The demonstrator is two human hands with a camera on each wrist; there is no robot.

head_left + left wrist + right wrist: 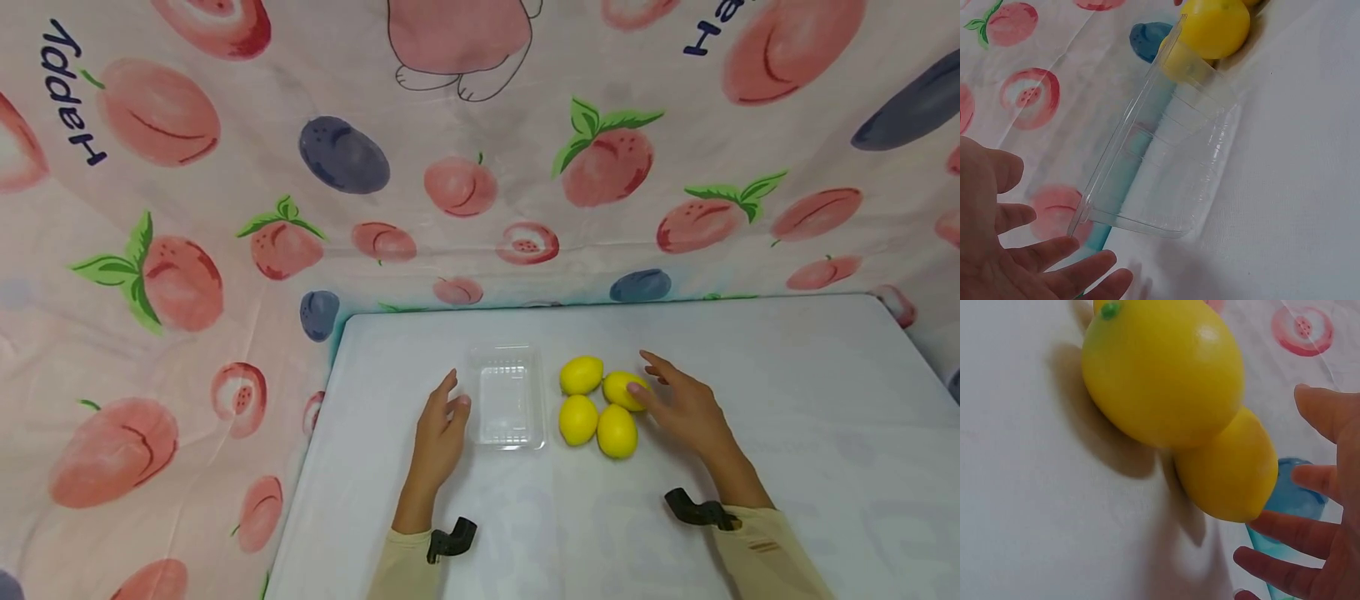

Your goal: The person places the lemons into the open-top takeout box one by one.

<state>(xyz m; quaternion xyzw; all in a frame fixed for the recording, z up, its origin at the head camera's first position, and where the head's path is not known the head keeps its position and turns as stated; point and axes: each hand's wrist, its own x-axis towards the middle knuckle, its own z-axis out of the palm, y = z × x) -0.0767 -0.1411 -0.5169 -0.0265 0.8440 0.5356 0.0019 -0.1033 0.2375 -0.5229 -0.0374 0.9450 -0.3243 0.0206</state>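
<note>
A clear plastic container stands on the white table, with several yellow lemons grouped to its right. My left hand is just left of the container, fingers spread; the left wrist view shows the fingertips close to the container's rim, but contact cannot be told. My right hand hovers at the right side of the lemons, its thumb over the edge of the upper right lemon. In the right wrist view its relaxed fingers lie beside a lemon and hold nothing.
The white table reaches back to a cloth printed with fruit, which also hangs on the left. Both sleeves carry a black wrist mount.
</note>
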